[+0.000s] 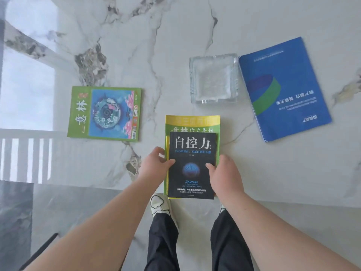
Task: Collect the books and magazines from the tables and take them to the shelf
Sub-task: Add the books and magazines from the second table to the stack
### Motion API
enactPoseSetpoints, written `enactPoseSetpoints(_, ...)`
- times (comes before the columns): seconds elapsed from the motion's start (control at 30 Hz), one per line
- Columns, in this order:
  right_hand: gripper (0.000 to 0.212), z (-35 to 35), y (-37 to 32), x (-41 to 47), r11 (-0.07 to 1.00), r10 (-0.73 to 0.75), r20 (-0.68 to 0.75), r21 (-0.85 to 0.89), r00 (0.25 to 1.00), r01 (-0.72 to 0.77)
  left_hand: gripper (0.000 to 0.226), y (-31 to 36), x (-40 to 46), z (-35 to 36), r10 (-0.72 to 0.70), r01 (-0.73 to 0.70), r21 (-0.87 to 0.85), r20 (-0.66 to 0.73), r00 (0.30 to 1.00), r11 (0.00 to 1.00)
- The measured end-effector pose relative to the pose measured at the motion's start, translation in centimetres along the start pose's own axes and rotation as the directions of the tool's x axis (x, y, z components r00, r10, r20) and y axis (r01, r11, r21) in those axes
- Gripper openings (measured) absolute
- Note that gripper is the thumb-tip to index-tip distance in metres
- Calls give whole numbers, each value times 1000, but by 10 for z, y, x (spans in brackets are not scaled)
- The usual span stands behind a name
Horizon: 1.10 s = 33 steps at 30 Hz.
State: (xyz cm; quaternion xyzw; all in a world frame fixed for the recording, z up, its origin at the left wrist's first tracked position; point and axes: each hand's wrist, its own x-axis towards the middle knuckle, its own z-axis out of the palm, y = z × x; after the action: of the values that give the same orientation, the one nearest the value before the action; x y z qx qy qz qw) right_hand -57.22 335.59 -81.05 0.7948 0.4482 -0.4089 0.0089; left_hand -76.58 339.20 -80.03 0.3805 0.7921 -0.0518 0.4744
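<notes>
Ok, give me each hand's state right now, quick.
Left hand: closed on the left edge of the black book and the green-and-yellow magazine beneath it.
Right hand: closed on the right edge of that same stack.

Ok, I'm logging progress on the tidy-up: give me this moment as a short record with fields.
held: black book stacked on yellow-green magazine
left hand: gripping the stack's left edge
right hand: gripping its right edge
still on table: green magazine, blue booklet
other: glass dish, beside the blue booklet
</notes>
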Motion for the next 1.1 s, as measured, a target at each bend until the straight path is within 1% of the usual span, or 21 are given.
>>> enactPoseSetpoints(0.07, 37, -7, 2, 4, 997, -14, 23, -73, 1000, 16, 37, 7, -2, 1, -23, 24, 66, -15, 1000, 998)
enactPoseSetpoints(0.13, 41, -22, 7, 9, 997, 2, 28, -76, 1000, 0, 36, 16, -3, 1, -56, 64, 187, -45, 997, 980)
enactPoseSetpoints(0.2, 35, -48, 14, 20, 1000, 26, -2, -4, 1000, -26, 35, 31, -2, -3, -126, 141, 329, -68, 990, 934)
enactPoseSetpoints(0.27, 30, -81, 25, 34, 996, 42, -74, 85, 996, -35, 30, 52, -2, -9, -170, 187, 395, -77, 982, 900)
enactPoseSetpoints(0.33, 27, -117, 42, 53, 986, 64, -185, 165, 981, -33, 17, 83, -4, -8, -105, 135, 401, -98, 990, 906)
enactPoseSetpoints(0.4, 21, -150, 62, 77, 978, 85, -268, 208, 960, -29, 9, 119, -9, 4, 7, 22, 349, -82, 997, 937)
enactPoseSetpoints(0.47, 15, -177, 84, 99, 969, 117, -297, 243, 948, -43, 11, 161, -20, 25, 112, -104, 235, -20, 993, 966)
enactPoseSetpoints(0.53, 25, -196, 101, 119, 966, 144, -298, 248, 944, -69, 12, 198, -29, 50, 206, -209, 86, 38, 978, 974)
enactPoseSetpoints(0.6, 38, -208, 112, 134, 971, 157, -300, 219, 941, -92, 22, 226, -32, 77, 267, -262, -70, 81, 960, 962)
enactPoseSetpoints(0.67, 50, -215, 120, 146, 970, 178, -299, 212, 937, -117, 37, 246, -34, 103, 261, -229, -200, 150, 954, 953)
enactPoseSetpoints(0.7, 53, -217, 122, 150, 969, 192, -299, 207, 935, -133, 42, 252, -34, 114, 240, -197, -226, 180, 954, 954)
enactPoseSetpoints(0.77, 53, -218, 127, 158, 969, 209, -289, 192, 934, -158, 49, 260, -34, 132, 199, -155, -206, 212, 957, 966)
enactPoseSetpoints(0.83, 48, -216, 132, 163, 961, 247, -267, 191, 931, -200, 54, 262, -34, 142, 176, -137, -205, 188, 966, 969)
enactPoseSetpoints(0.9, 38, -215, 137, 161, 937, 309, -207, 232, 928, -261, 55, 259, -33, 146, 141, -110, -234, 120, 983, 966)
enactPoseSetpoints(0.97, 14, -212, 145, 154, 906, 307, -125, 342, 944, -249, 51, 254, -31, 144, 108, -83, -262, 84, 991, 962)
enactPoseSetpoints(1.0, 6, -210, 150, 148, 891, 292, -90, 388, 952, -237, 49, 250, -28, 144, 89, -60, -281, 92, 992, 958)
enactPoseSetpoints(1.07, 6, -209, 162, 131, 866, 269, -48, 449, 962, -220, 45, 245, -25, 145, 58, -9, -290, 158, 986, 957)
enactPoseSetpoints(1.1, 9, -212, 168, 120, 853, 258, -33, 477, 966, -211, 44, 243, -30, 145, 48, 1, -245, 190, 981, 970)
